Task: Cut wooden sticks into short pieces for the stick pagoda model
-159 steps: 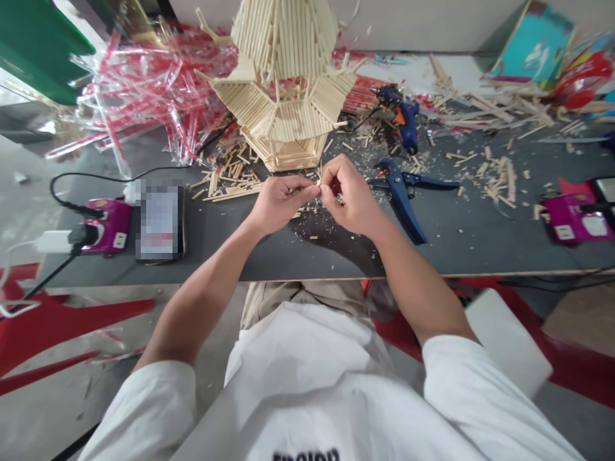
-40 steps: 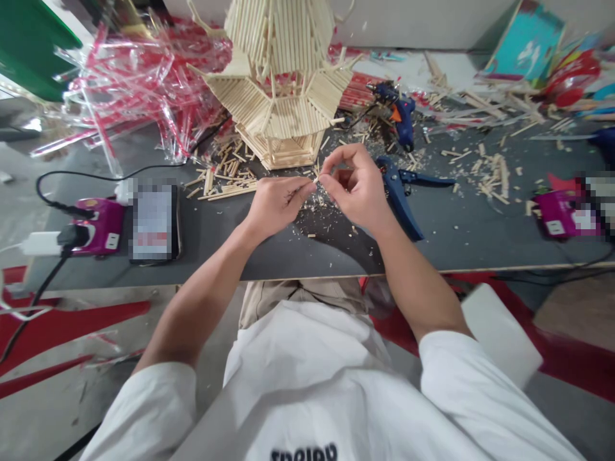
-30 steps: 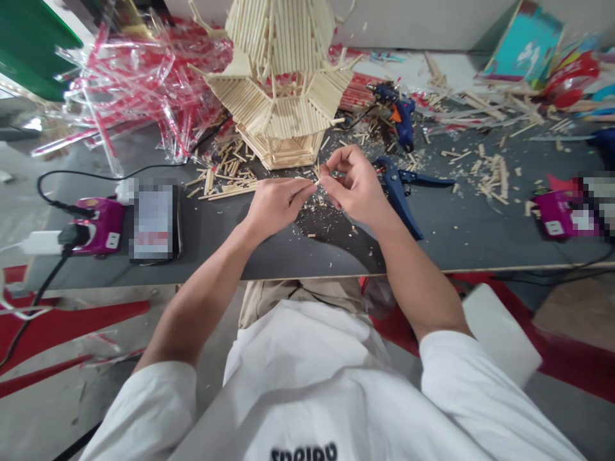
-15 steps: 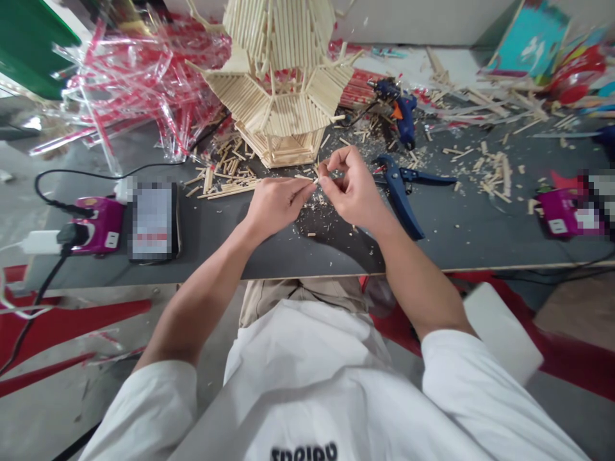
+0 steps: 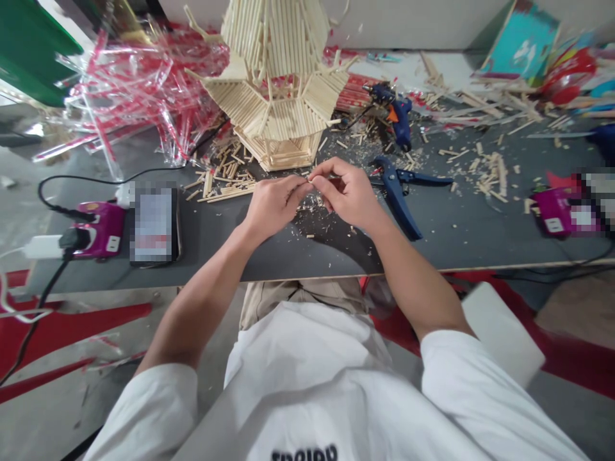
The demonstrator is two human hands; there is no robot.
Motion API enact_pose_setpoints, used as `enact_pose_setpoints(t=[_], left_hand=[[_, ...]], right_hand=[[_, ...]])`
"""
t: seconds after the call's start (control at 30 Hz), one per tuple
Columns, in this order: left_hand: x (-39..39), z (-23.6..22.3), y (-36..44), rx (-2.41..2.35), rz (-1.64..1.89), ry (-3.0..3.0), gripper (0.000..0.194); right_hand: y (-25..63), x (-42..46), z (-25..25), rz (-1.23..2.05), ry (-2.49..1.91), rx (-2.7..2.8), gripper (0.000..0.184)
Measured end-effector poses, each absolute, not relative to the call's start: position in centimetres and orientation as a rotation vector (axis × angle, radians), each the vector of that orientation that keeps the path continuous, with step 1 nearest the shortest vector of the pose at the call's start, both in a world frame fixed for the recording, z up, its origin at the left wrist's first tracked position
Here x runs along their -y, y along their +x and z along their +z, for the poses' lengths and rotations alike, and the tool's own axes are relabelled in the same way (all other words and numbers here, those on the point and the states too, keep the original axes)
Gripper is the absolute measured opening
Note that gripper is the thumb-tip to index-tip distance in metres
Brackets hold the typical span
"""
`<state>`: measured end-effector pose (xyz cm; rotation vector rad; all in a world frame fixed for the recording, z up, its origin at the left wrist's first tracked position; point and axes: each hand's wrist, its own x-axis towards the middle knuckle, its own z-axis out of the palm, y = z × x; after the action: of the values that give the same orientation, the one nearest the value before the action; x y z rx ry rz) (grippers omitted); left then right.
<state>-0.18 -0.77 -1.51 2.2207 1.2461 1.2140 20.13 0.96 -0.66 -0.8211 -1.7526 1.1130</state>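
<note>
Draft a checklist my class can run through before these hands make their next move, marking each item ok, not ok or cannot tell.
1. Left hand and right hand meeting at the fingertips: ok.
2. Small pale piece clearly visible: not ok; the fingers hide most of it.
3. Stick model standing upright on the table: ok.
4. Blue cutter within easy reach: ok, seemingly; it lies beside the right hand.
5. Glue gun hot: cannot tell.
6. Surface below the hands free of wood scraps: not ok.
</note>
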Motion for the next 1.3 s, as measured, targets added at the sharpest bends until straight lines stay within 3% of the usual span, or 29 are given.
enact_pose_setpoints(t=[0.33,0.67,0.83,1.07,1.3], left_hand=[[0.7,-1.6,0.1,-1.251,1.394,1.824,0.038],[0.4,-1.5,0.0,-1.129,1.414,1.617,0.044],[0.4,-1.3,0.1,-1.098,1.398,1.594,0.049],[0.3,-1.1,-0.1,-1.17,1.36,1.74,0.049],[0.4,-1.2,-0.1,-1.186,1.28,1.809,0.042]], right_hand=[[18.7,-0.8,0.0,1.551,-0.737,1.261,0.053],[18.6,-0.5,-0.2,1.689,-0.736,1.265,0.047],[18.7,-0.5,-0.4,1.648,-0.774,1.383,0.046],[19.6,-0.7,-0.3,1.338,-0.821,1.453,0.042],[19.6,-0.7,-0.5,1.311,-0.842,1.53,0.042]])
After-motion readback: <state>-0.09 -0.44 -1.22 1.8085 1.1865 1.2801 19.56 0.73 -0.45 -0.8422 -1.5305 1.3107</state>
